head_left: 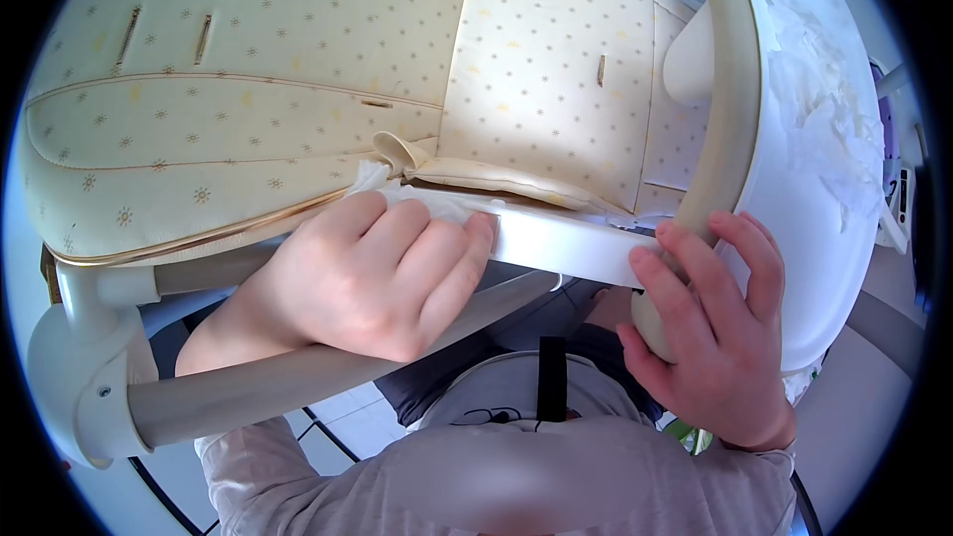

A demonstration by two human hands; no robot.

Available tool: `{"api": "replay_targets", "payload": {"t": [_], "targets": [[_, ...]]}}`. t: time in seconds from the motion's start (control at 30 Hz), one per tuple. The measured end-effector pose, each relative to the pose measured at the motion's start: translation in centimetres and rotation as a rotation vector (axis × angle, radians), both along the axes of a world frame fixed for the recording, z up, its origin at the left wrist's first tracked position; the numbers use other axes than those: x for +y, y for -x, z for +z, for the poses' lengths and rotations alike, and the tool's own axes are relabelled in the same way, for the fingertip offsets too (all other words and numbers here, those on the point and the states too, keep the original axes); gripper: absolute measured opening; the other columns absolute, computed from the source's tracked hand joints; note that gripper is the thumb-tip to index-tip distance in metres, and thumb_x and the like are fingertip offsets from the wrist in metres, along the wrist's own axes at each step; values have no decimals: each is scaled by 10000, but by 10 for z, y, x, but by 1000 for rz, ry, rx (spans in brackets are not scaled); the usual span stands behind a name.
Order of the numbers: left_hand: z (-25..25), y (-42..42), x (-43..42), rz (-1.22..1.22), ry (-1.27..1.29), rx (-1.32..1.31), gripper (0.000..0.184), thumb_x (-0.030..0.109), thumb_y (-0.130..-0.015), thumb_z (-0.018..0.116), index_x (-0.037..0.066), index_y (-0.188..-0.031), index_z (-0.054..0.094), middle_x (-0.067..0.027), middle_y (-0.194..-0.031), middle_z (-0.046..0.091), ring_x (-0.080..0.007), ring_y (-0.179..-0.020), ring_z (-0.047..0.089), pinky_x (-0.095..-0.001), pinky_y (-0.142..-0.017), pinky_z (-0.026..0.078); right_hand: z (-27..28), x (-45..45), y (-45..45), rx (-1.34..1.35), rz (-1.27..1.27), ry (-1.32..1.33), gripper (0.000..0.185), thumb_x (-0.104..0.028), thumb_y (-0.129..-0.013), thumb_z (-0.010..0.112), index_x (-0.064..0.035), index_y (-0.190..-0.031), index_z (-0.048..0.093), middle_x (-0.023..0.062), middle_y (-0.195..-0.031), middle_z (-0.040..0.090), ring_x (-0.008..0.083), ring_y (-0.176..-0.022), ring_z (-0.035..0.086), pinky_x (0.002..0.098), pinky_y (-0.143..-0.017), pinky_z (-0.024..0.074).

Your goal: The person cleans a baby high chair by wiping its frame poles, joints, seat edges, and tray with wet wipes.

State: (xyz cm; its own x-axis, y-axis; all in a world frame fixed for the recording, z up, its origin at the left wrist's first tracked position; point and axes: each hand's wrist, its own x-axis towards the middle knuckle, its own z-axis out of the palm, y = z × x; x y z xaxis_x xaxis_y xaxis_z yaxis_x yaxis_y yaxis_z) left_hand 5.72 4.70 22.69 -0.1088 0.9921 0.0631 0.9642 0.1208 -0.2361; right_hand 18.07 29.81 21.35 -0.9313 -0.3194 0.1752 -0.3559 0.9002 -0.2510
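A cream padded seat (pixel 551 69) with small sun prints fills the upper part of the head view. Along its near edge runs a white plastic bar (pixel 571 243). My left hand (pixel 372 273) is closed over the bar's left part, its fingers wrapped round a white tissue (pixel 434 201) that shows above the knuckles. At the right end of the bar, my right hand (pixel 710 323) rests with fingers apart, its fingertips touching the bar and the beige curved tube (pixel 733 119). It holds nothing.
Crumpled white tissues (pixel 819 104) lie on a white tray (pixel 794 268) at the right. A thick beige frame tube (pixel 248 392) crosses below my left hand to a white joint (pixel 84 387). My own torso is at the bottom, above a tiled floor (pixel 362 422).
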Motion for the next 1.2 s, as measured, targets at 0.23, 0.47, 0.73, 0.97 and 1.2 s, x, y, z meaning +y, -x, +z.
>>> {"api": "replay_targets", "payload": {"t": [0.23, 0.47, 0.73, 0.97, 1.2], "targets": [[-4, 1, -1, -5, -12, -48, 466, 186, -686, 749, -100, -1028, 610, -25, -655, 482, -161, -553, 525, -278, -477, 423, 0, -1, 0, 0, -1, 7, 554, -115, -561, 764, -32, -1093, 635, 144, -1211, 578, 409, -1168, 451, 553, -970, 415], [-5, 3, -1, 6, -24, -86, 455, 181, -669, 745, -92, -1004, 603, -30, -651, 490, -165, -547, 532, -280, -474, 428, 1, 0, 1, 1, -3, 3, 555, -113, -560, 764, -36, -1094, 634, 142, -1213, 580, 411, -1166, 453, 558, -965, 416], [-5, 3, 4, 42, -34, -44, 409, 185, -654, 749, -59, -944, 594, -22, -629, 482, -154, -512, 511, -272, -453, 405, 0, 0, 2, 4, -7, -3, 542, -128, -560, 759, -37, -1082, 642, 145, -1202, 590, 415, -1163, 461, 554, -958, 421], [-7, 2, 0, 66, -7, -43, 360, 200, -653, 766, -50, -850, 598, -27, -613, 452, -159, -497, 485, -280, -450, 397, -3, 0, 1, 10, -9, -6, 551, -130, -541, 765, -34, -1071, 648, 143, -1203, 592, 412, -1169, 461, 559, -958, 423], [2, -2, 7, 117, -17, -82, 390, 192, -646, 781, -64, -888, 613, -7, -602, 420, -153, -493, 467, -278, -451, 392, -3, 1, 0, 14, -8, 4, 565, -130, -532, 768, -29, -1075, 645, 148, -1207, 589, 415, -1173, 457, 560, -961, 424]]}}
